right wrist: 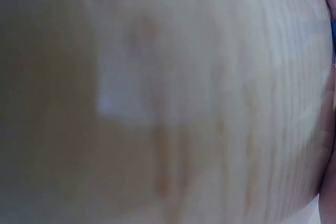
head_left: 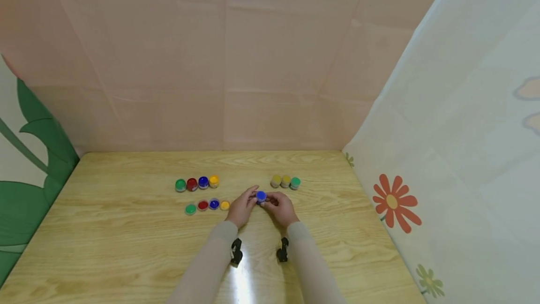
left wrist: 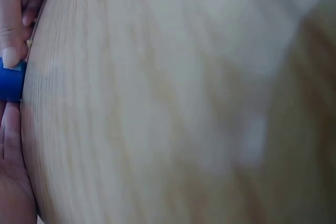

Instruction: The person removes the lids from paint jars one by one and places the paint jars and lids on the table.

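Over the middle of the table, both hands hold a small blue paint pot point(head_left: 261, 196) between them. My right hand point(head_left: 281, 208) pinches it from the right with thumb and fingers. From the left, the thumb of my left hand point(head_left: 241, 208) meets its side, while the index finger reaches past its far side. The left wrist view catches the blue pot point(left wrist: 10, 81) at its left edge, with a thumb tip point(left wrist: 10, 57) on it. Only a sliver of the pot point(right wrist: 334, 38) shows in the right wrist view.
Left of the hands stands a row of small pots: green point(head_left: 180, 185), red point(head_left: 191, 184), blue point(head_left: 203, 182) and yellow point(head_left: 214, 181). Flat lid-like discs in matching colours, such as the red one point(head_left: 203, 205), lie before them. Two yellowish pots point(head_left: 276, 181) and a green pot point(head_left: 295, 183) stand back right.
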### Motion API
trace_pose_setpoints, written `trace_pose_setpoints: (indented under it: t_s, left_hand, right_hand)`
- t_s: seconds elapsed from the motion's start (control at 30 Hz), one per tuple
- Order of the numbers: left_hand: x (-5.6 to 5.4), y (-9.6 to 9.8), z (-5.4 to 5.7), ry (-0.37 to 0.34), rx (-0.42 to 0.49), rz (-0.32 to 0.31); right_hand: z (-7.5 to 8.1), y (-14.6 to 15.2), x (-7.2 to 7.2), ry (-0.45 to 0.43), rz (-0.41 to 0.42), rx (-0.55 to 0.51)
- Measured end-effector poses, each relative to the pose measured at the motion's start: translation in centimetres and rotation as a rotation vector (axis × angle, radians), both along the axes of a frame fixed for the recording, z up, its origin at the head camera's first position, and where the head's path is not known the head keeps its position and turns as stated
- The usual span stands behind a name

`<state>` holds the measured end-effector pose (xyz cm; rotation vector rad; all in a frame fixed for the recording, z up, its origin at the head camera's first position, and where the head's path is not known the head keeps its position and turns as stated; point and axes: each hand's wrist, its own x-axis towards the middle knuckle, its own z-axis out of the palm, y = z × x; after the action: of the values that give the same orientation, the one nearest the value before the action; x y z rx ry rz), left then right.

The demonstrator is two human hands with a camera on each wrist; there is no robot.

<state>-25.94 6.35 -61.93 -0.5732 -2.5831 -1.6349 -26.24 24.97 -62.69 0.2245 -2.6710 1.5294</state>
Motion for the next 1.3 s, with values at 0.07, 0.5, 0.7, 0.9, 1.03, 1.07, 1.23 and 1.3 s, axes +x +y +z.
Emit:
trace_pose_setpoints:
  t_s: [0.07, 0.5, 0.7, 0.9, 1.03, 1.07, 1.23, 1.3]
  left_hand:
    - [0.02, -0.04, -0.02, 0.009, -0.023, -0.001]
    - [0.04, 0.16, -0.08, -0.014, 0.031, 0.018]
    - [-0.01, 0.14, -0.24, 0.008, 0.02, 0.011]
    - [0.03, 0.0, -0.15, 0.004, -0.028, 0.002]
    - [0.13, -0.05, -0.09, -0.005, -0.021, 0.007]
    - [0.14, -0.05, -0.13, 0.004, -0.016, 0.009]
    - [-0.01, 0.08, -0.42, 0.028, 0.016, 0.025]
    - [-0.09, 0.16, -0.49, 0.027, 0.024, 0.028]
  right_hand:
    - [-0.02, 0.0, 0.01, 0.006, 0.002, 0.0]
    - [0.41, -0.02, 0.12, 0.006, -0.009, 0.029]
    - [0.25, -0.01, 0.04, 0.0, -0.021, 0.028]
    - [0.16, 0.27, 0.11, -0.012, 0.001, 0.045]
    - [0.16, 0.44, 0.14, -0.011, 0.018, 0.051]
    - [0.17, 0.45, 0.13, -0.016, 0.017, 0.05]
    - [0.15, 0.42, 0.0, -0.013, 0.016, 0.042]
    - [0.12, 0.4, -0.03, 0.0, 0.018, 0.043]
